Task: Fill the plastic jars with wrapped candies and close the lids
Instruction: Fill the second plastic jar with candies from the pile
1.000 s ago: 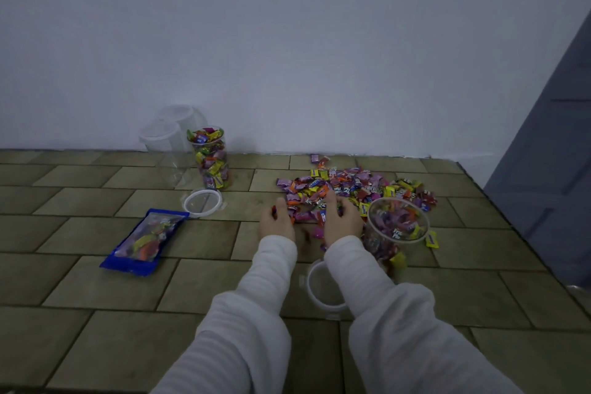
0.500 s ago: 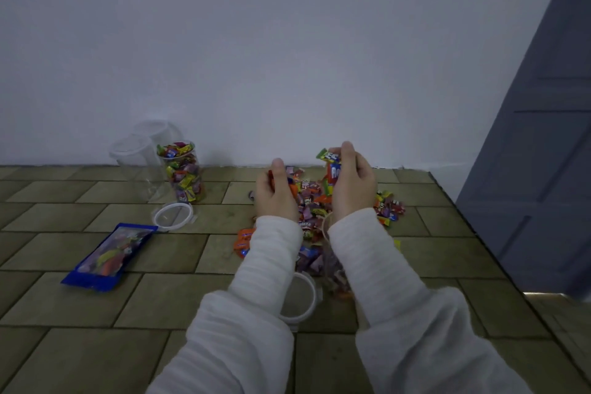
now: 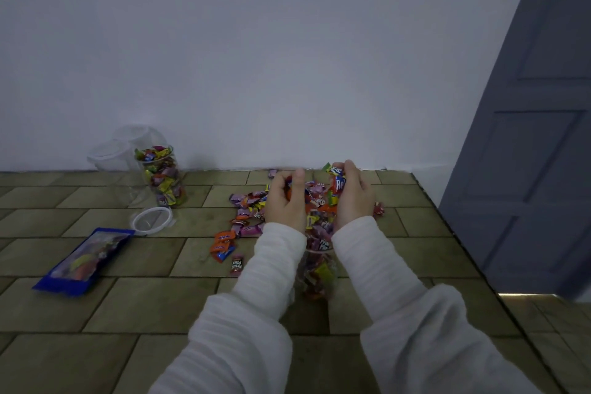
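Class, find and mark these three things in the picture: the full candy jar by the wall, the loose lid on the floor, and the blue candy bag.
full candy jar (image 3: 163, 177), head view, middle of its clear wall
loose lid (image 3: 138, 223), head view, left rim
blue candy bag (image 3: 82, 260), head view, its clear window

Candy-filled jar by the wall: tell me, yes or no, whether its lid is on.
No: the candy-filled jar stands open with candies heaped at its mouth, and a clear lid lies on the floor before it.

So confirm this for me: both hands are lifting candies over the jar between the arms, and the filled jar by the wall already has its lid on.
Not quite. In the head view the filled jar by the wall is still open; a lid lies on the floor in front of it. The rest holds: left hand and right hand hold candies over the near jar.
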Action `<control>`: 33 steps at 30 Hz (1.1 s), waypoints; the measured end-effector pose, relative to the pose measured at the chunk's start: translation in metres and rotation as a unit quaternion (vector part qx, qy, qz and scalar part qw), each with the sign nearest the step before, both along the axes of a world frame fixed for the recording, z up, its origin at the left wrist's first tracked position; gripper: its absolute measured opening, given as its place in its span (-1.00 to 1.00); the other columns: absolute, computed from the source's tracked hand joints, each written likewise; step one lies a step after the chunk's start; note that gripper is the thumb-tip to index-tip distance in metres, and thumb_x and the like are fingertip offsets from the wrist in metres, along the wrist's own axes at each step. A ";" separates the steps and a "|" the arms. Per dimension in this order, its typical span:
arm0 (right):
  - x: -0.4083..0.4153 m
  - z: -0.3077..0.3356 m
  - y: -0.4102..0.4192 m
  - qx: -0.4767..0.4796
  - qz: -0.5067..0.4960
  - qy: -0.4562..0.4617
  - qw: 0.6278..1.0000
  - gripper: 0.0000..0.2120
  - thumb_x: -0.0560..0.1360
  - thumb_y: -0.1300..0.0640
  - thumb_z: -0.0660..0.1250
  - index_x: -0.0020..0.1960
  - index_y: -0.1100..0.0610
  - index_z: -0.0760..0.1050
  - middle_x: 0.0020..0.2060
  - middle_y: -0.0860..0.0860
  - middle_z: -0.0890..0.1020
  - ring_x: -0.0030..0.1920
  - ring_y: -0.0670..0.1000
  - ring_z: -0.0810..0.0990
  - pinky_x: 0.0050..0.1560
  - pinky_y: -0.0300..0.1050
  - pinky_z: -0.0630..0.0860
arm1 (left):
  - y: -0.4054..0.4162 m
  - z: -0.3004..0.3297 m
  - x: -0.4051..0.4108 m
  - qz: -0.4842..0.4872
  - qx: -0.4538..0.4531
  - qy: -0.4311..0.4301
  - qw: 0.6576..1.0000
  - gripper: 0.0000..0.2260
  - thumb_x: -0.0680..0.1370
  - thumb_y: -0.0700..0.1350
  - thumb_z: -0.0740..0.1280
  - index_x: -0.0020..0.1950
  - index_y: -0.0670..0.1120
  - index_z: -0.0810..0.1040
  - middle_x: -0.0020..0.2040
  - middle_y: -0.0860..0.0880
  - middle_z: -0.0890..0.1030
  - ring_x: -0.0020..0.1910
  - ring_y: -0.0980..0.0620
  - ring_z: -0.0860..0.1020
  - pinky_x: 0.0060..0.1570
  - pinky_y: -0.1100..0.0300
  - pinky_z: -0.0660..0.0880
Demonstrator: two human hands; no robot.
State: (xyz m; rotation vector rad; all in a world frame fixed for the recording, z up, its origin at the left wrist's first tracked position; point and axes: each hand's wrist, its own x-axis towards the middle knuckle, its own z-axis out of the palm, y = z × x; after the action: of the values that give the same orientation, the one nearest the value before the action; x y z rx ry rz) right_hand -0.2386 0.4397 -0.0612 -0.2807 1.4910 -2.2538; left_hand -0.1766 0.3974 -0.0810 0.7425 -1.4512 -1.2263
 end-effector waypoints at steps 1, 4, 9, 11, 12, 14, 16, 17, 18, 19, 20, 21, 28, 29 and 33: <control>0.000 0.000 -0.001 0.000 0.001 0.006 1.000 -0.74 0.47 -0.08 0.27 -0.31 -0.03 0.63 -0.19 0.13 0.68 -0.09 0.23 0.63 0.06 0.29 0.54 | 0.000 0.000 -0.001 -0.007 -0.003 -0.002 1.000 -0.86 0.59 0.01 0.25 -0.15 0.06 0.50 -0.23 0.10 0.54 -0.24 0.19 0.46 -0.17 0.33 0.43; -0.004 -0.003 -0.003 -0.007 0.003 0.010 1.000 -0.72 0.50 -0.05 0.27 -0.32 -0.03 0.63 -0.14 0.12 0.69 0.00 0.25 0.62 0.09 0.27 0.53 | 0.002 -0.003 -0.001 -0.027 -0.001 -0.013 1.000 -0.84 0.58 0.00 0.27 -0.19 0.03 0.51 -0.32 0.10 0.48 -0.29 0.13 0.42 -0.20 0.22 0.41; -0.010 -0.005 -0.003 -0.027 0.009 -0.030 0.999 -0.69 0.52 -0.01 0.28 -0.35 -0.04 0.64 -0.24 0.06 0.66 -0.10 0.16 0.63 0.08 0.26 0.55 | 0.005 -0.007 0.002 -0.038 -0.027 -0.054 0.997 -0.75 0.57 0.02 0.27 -0.21 -0.11 0.52 -0.32 -0.05 0.52 -0.29 0.04 0.45 -0.19 0.05 0.48; -0.012 -0.006 -0.003 -0.035 0.015 -0.043 0.998 -0.69 0.52 -0.01 0.29 -0.35 -0.03 0.64 -0.27 0.04 0.65 -0.16 0.14 0.61 0.05 0.25 0.56 | 0.006 -0.007 0.003 -0.038 -0.029 -0.055 0.997 -0.67 0.57 0.04 0.26 -0.26 -0.17 0.49 -0.36 -0.05 0.47 -0.35 0.04 0.41 -0.26 0.10 0.42; -0.012 -0.007 -0.004 -0.037 0.015 -0.048 0.998 -0.70 0.52 0.00 0.29 -0.35 -0.02 0.64 -0.29 0.04 0.65 -0.17 0.13 0.60 0.02 0.24 0.56 | 0.007 -0.007 0.003 -0.038 -0.028 -0.054 0.997 -0.63 0.57 0.04 0.26 -0.27 -0.22 0.48 -0.37 -0.07 0.46 -0.37 0.04 0.38 -0.31 0.14 0.38; -0.013 -0.007 -0.003 -0.042 0.014 -0.053 0.998 -0.69 0.52 0.01 0.29 -0.36 -0.01 0.64 -0.31 0.04 0.64 -0.18 0.14 0.58 -0.02 0.18 0.57 | 0.011 -0.006 0.004 -0.039 -0.024 -0.044 0.998 -0.61 0.58 0.01 0.25 -0.28 -0.27 0.50 -0.37 -0.10 0.47 -0.41 0.09 0.38 -0.37 0.27 0.37; -0.014 -0.008 -0.003 -0.047 0.014 -0.053 0.997 -0.68 0.52 0.02 0.29 -0.37 0.00 0.64 -0.31 0.03 0.64 -0.17 0.15 0.59 -0.05 0.13 0.58 | 0.014 -0.005 0.005 -0.040 -0.020 -0.028 0.999 -0.65 0.60 -0.04 0.23 -0.29 -0.24 0.52 -0.38 -0.05 0.51 -0.43 0.16 0.41 -0.39 0.42 0.37; -0.014 -0.008 -0.003 -0.046 0.015 -0.050 0.998 -0.68 0.52 0.01 0.29 -0.37 0.00 0.64 -0.31 0.04 0.64 -0.17 0.16 0.59 -0.05 0.14 0.58 | 0.014 -0.006 0.005 -0.040 -0.017 -0.016 0.999 -0.66 0.60 -0.06 0.22 -0.30 -0.21 0.53 -0.37 -0.02 0.53 -0.42 0.19 0.44 -0.37 0.46 0.39; -0.014 -0.008 -0.003 -0.043 0.017 -0.047 0.998 -0.69 0.51 0.00 0.29 -0.36 0.00 0.64 -0.30 0.05 0.64 -0.16 0.17 0.60 -0.02 0.17 0.58 | 0.014 -0.007 0.006 -0.039 -0.012 -0.004 0.999 -0.67 0.61 -0.08 0.21 -0.29 -0.21 0.53 -0.37 0.00 0.54 -0.40 0.22 0.46 -0.34 0.47 0.40; -0.013 -0.009 -0.002 -0.040 0.019 -0.045 0.998 -0.70 0.50 -0.01 0.29 -0.36 -0.01 0.63 -0.28 0.05 0.65 -0.14 0.19 0.61 0.00 0.21 0.57 | 0.014 -0.008 0.007 -0.040 -0.006 0.008 0.999 -0.68 0.61 -0.10 0.20 -0.28 -0.21 0.54 -0.35 0.00 0.55 -0.38 0.23 0.49 -0.31 0.48 0.42; -0.013 -0.009 -0.002 -0.038 0.020 -0.044 0.998 -0.71 0.49 -0.01 0.30 -0.36 -0.01 0.63 -0.27 0.06 0.64 -0.12 0.19 0.61 0.02 0.22 0.56 | 0.014 -0.010 0.008 -0.041 -0.001 0.019 0.999 -0.68 0.61 -0.11 0.20 -0.27 -0.22 0.54 -0.33 -0.01 0.56 -0.34 0.23 0.51 -0.29 0.49 0.43; -0.013 -0.009 -0.001 -0.038 0.021 -0.045 0.998 -0.71 0.50 -0.01 0.30 -0.36 -0.02 0.63 -0.26 0.06 0.64 -0.10 0.20 0.61 0.03 0.22 0.56 | 0.014 -0.012 0.009 -0.044 0.001 0.028 0.999 -0.68 0.62 -0.11 0.20 -0.25 -0.22 0.55 -0.31 -0.02 0.58 -0.30 0.21 0.54 -0.25 0.47 0.44; -0.015 -0.009 0.000 -0.036 0.053 -0.040 0.997 -0.74 0.53 0.02 0.27 -0.27 0.04 0.63 -0.27 0.08 0.65 -0.18 0.14 0.62 -0.05 0.15 0.58 | 0.003 -0.030 0.011 -0.090 0.020 0.066 0.994 -0.67 0.64 0.00 0.09 -0.02 -0.06 0.64 0.03 -0.03 0.67 0.09 0.02 0.60 0.13 0.09 0.51; -0.015 -0.010 0.000 -0.029 0.056 -0.039 0.997 -0.75 0.53 0.01 0.27 -0.25 0.04 0.64 -0.24 0.10 0.66 -0.16 0.16 0.63 -0.04 0.17 0.58 | 0.003 -0.032 0.010 -0.087 0.034 0.068 0.993 -0.63 0.64 0.04 0.06 0.02 -0.07 0.62 0.05 -0.02 0.66 0.09 0.05 0.60 0.12 0.11 0.50; -0.016 -0.011 -0.001 -0.008 0.064 -0.023 0.998 -0.73 0.53 -0.02 0.26 -0.26 -0.01 0.64 -0.25 0.07 0.64 -0.23 0.12 0.61 -0.17 0.11 0.57 | -0.005 -0.043 0.009 -0.161 0.253 0.050 0.952 -0.38 0.58 0.28 -0.10 0.02 -0.12 0.60 -0.07 -0.10 0.67 -0.13 -0.10 0.61 0.09 -0.08 0.51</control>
State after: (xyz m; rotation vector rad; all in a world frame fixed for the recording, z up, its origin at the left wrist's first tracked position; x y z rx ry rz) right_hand -0.2541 0.4389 -0.0722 -0.3180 1.3911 -2.1579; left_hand -0.1679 0.3926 -0.1237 0.7824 -1.2107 -1.9045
